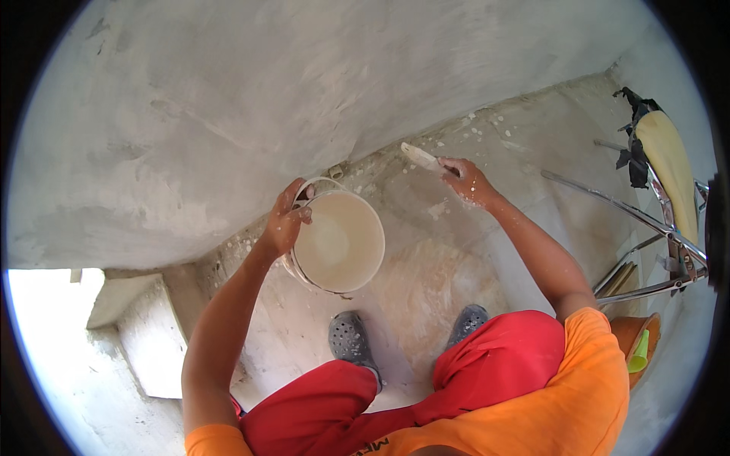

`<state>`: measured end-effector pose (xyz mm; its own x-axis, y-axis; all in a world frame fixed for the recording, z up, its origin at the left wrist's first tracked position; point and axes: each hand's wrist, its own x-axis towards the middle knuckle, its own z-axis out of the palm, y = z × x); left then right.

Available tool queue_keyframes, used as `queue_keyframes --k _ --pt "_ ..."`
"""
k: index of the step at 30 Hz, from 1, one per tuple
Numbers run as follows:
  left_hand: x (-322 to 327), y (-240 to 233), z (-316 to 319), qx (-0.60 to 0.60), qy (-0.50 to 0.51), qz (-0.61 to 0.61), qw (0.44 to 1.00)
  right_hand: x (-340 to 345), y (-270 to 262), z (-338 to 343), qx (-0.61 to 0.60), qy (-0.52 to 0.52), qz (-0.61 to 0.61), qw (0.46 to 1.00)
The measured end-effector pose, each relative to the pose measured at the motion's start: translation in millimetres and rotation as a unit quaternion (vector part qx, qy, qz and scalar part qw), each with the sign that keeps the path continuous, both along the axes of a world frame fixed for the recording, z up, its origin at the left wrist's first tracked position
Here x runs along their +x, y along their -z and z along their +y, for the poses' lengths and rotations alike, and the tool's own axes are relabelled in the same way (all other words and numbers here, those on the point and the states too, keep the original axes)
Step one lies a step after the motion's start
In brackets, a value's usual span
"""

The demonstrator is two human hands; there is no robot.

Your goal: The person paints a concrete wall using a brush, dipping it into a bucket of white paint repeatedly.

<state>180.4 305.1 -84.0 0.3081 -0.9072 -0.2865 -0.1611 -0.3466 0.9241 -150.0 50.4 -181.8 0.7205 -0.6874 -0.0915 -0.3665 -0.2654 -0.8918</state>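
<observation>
My left hand (288, 219) grips the rim and handle side of a white plastic bucket (340, 242). Pale, cream-coloured material coats or fills the inside; how deep it goes I cannot tell. A flat, whitish-coated tool, seemingly a putty knife (421, 156), is held in my right hand (469, 181), its blade pointing up and left towards the wall. White splashes mark the fingers and wrist of that hand. The bucket is in front of my left shoe, near the foot of a grey plastered wall (228, 102).
Paint-like spots dot the concrete floor (445, 256). A metal-framed folding chair (664, 171) with a torn, exposed foam pad stands at the right. Below it is an orange-brown container (633, 336) holding a lime-green plastic item (640, 353). Concrete steps (142, 330) lie at the left.
</observation>
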Motion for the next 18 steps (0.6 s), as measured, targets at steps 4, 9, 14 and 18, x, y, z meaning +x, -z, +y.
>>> queue_keyframes --k 4,9,14,18 --pt "2.2 4.5 10.4 0.000 -0.048 0.025 0.999 2.7 -35.2 -11.0 -0.096 0.104 0.012 0.990" --pt "11.9 11.4 13.2 -0.010 -0.051 0.022 0.998 21.9 -67.7 -29.4 -0.017 0.326 -0.068 0.943" --pt "5.6 25.3 -8.0 0.015 -0.005 -0.027 1.000 24.2 38.0 -65.8 -0.299 0.205 0.055 0.930" --pt "7.4 24.2 5.8 0.010 -0.025 -0.042 0.999 37.4 8.1 -45.8 -0.187 -0.017 0.072 0.979"
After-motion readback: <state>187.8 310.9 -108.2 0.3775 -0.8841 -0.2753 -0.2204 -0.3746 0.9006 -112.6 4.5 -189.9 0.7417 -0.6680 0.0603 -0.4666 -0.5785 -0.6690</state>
